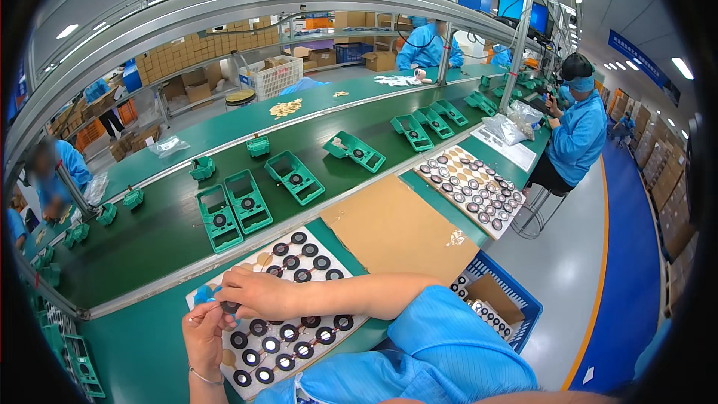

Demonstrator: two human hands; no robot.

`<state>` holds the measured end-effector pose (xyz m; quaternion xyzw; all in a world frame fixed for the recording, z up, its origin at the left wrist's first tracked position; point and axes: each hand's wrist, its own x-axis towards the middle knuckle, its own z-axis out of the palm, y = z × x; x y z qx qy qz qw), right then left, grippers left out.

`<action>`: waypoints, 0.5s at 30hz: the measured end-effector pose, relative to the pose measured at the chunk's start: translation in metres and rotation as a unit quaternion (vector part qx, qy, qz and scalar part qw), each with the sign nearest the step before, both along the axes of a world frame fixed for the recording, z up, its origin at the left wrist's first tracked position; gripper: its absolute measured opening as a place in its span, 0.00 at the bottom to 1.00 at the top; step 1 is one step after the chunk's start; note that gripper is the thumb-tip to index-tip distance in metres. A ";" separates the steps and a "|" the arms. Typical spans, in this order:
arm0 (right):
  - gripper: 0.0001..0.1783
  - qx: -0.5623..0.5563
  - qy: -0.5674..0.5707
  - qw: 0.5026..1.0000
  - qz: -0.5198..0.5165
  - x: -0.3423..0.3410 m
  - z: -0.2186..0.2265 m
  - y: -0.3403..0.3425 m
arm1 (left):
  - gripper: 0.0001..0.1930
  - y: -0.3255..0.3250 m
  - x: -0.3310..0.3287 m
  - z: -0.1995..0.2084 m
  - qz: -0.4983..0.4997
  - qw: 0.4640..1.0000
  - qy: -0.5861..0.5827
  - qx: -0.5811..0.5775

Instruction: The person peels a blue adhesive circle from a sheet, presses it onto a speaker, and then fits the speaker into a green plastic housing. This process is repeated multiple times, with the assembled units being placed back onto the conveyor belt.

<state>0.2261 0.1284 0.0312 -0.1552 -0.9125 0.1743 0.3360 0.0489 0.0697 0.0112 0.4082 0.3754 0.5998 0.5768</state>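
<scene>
My right hand point(258, 292) reaches in from the right over a white foam tray point(350, 299). Its closed fingers hold a small round black speaker point(229, 307). Close beside it, my left hand point(203, 335) is pinched together at the speaker's edge, where a thin light wire end seems to show. Blue finger covers point(203, 295) show at the fingertips. Rows of similar black speakers point(288, 329) with thin wires fill the tray below, along with a few tan round spots. My fingers hide part of the held piece.
Behind the tray runs a dark green conveyor point(164, 232) carrying green plastic housings point(247, 200). A cardboard sheet point(396, 224) lies to the right, with another speaker tray point(471, 188) beyond. A blue crate point(523, 295) stands below. A co-worker in blue point(583, 123) sits at the far right.
</scene>
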 end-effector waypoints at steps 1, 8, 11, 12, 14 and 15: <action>0.23 0.005 0.004 1.000 -0.002 0.000 0.000 0.000 | 0.06 0.001 -0.001 -0.001 0.000 1.000 0.000 0.000; 0.22 -0.002 -0.038 0.999 -0.022 -0.001 0.003 -0.003 | 0.06 0.004 -0.006 -0.011 0.016 0.994 0.109 0.027; 0.25 -0.002 -0.043 0.999 -0.031 0.000 -0.001 -0.002 | 0.05 0.004 -0.003 -0.008 0.012 0.995 0.096 0.025; 0.25 0.006 -0.013 1.000 -0.019 0.000 -0.002 -0.001 | 0.04 0.002 -0.002 -0.006 0.011 0.997 0.078 0.015; 0.25 0.016 0.017 1.000 -0.009 0.001 -0.004 0.000 | 0.04 0.000 -0.003 -0.004 -0.001 0.999 0.050 0.009; 0.25 -0.081 0.021 0.996 0.018 0.001 -0.003 0.001 | 0.03 0.000 -0.005 -0.005 -0.006 1.000 0.024 -0.001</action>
